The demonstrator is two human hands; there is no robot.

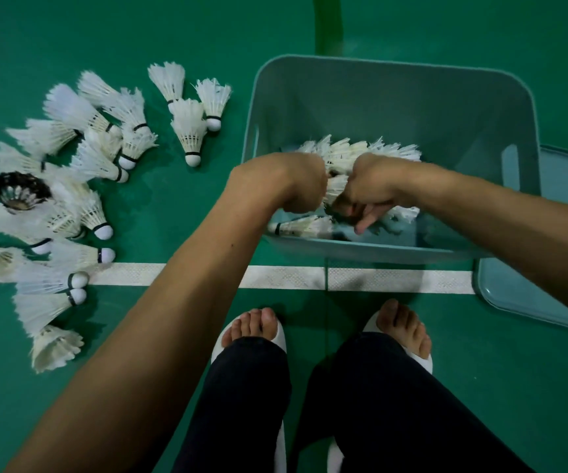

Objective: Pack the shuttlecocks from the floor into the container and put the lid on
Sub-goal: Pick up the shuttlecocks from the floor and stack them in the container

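Note:
A teal plastic container (395,97) stands open on the green floor ahead of me. Both my hands reach down into it. My left hand (301,186) and my right hand (364,196) are side by side, fingers curled around white shuttlecocks (337,186) just above the container's bottom. More white shuttlecocks (354,151) lie inside beyond my hands, and one (299,227) lies by the near wall. Several white shuttlecocks (67,199) are scattered on the floor to the left, with one black one (20,192) among them. The teal lid (528,295) lies flat right of the container.
My two feet in white sandals (252,331) stand just behind a white court line (378,278) that runs across the floor in front of the container. Three shuttlecocks (190,114) lie apart from the pile, close to the container's left wall.

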